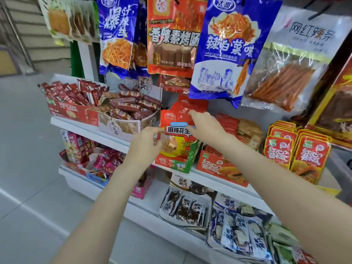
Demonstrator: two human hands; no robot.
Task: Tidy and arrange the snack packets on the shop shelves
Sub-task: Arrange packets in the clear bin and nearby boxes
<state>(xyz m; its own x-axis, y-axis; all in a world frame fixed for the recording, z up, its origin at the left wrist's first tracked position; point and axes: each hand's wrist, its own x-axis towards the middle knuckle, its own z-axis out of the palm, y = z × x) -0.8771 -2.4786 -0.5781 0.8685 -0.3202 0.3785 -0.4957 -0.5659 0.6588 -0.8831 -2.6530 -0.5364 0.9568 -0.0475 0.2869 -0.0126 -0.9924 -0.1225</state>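
From the head camera, both hands are at a stack of red peanut packets (178,130) standing upright in a small red-and-green display box (174,162) on the middle shelf (114,139), about centre of the scene. The left hand (145,144) is at the front packet's left edge, its fingers (159,131) curled in a pinch on that edge near the clear window. The right hand (206,126) comes in from the right with its fingers (192,113) hooked over the top right corner of the front packets; they seem to grip, though the fingertips are partly hidden behind the foil. The stack's long axis runs up and down, leaning slightly back toward the far wall, and it sits between the two hands, so each is equally close. Squaring the packets in the box looks like the step in hand. Large blue and red bags (228,54) hang just above.
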